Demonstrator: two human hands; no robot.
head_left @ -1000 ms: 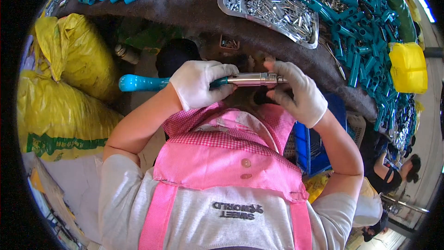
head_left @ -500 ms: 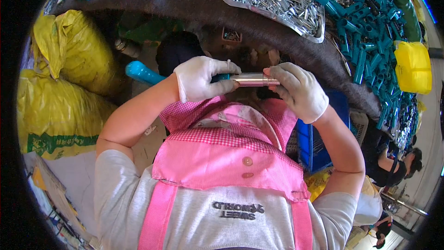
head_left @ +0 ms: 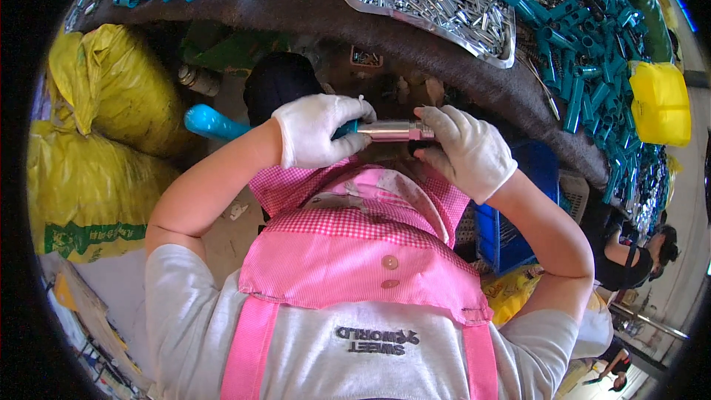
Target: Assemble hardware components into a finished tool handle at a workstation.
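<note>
In front of my chest lies a tool with a rounded teal handle (head_left: 215, 123) and a shiny silver metal tube (head_left: 389, 131), held roughly level. My left hand (head_left: 317, 130), in a white glove, is closed around the part where the teal meets the metal. At the tube's right end, my gloved right hand (head_left: 468, 150) has its fingers above and its thumb below, closed about the ridged tip. Part of the tool is hidden behind my left hand and forearm.
On the dark-covered bench ahead stands a metal tray (head_left: 433, 7) of small silver parts. Teal tubular parts (head_left: 574, 67) pile up at the right, beside a yellow plastic container (head_left: 659, 104). Yellow sacks (head_left: 122, 89) sit at the left; a blue crate (head_left: 511, 222) stands by my right arm.
Both hands and the tool have shifted slightly left. My right fingers have slid a little along the tube's end, with the thumb now lower and further from the fingers.
</note>
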